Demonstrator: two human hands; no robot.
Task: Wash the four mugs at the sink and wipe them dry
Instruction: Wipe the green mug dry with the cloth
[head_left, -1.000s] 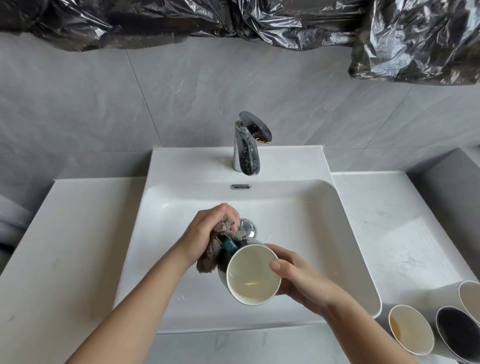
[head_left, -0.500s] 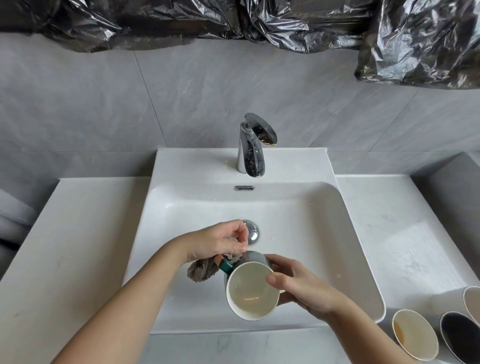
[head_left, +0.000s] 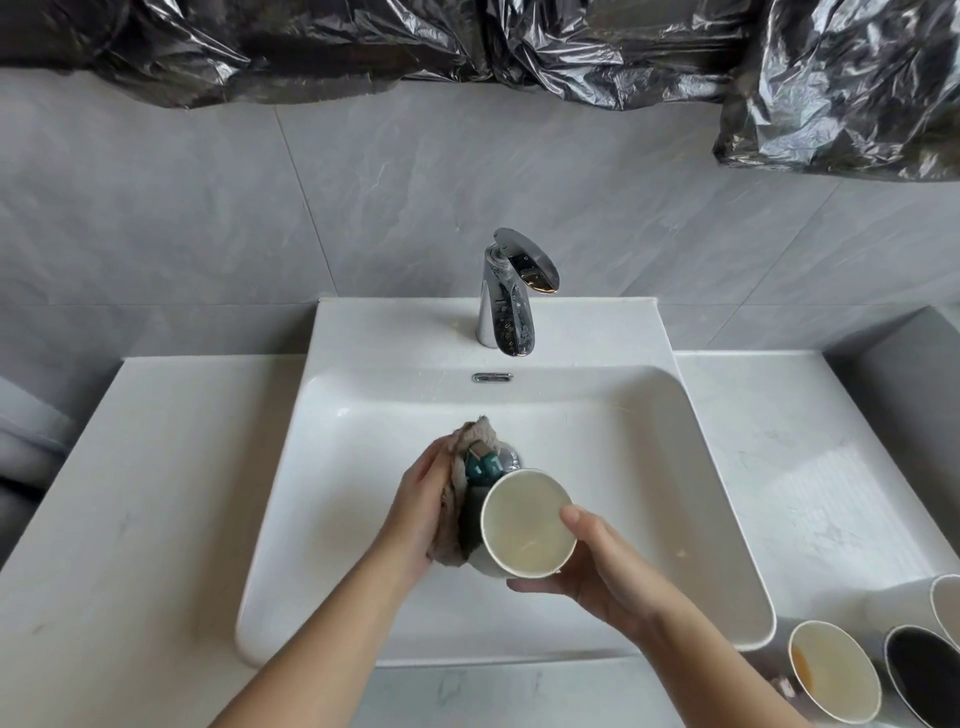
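Over the white sink basin (head_left: 649, 467), my right hand (head_left: 597, 566) grips a mug (head_left: 527, 522) with a cream inside and a dark teal outside, its mouth tilted toward me. My left hand (head_left: 423, 512) holds a grey-brown cloth (head_left: 460, 499) pressed against the mug's left side and handle. Three more mugs stand on the counter at the bottom right: a cream one with an orange stain (head_left: 834, 670), one with a black inside (head_left: 922, 673) and a white one (head_left: 945, 603) cut by the frame edge.
A chrome tap (head_left: 511, 296) stands behind the basin, with no water running. The drain plug (head_left: 509, 458) shows just behind the mug. White marble counter (head_left: 130, 493) extends left and right of the basin. Black plastic sheeting (head_left: 467, 41) hangs above the grey tiled wall.
My left hand has slid with the cloth from the top of the mug down along its left side. The mug has turned slightly in my right hand.
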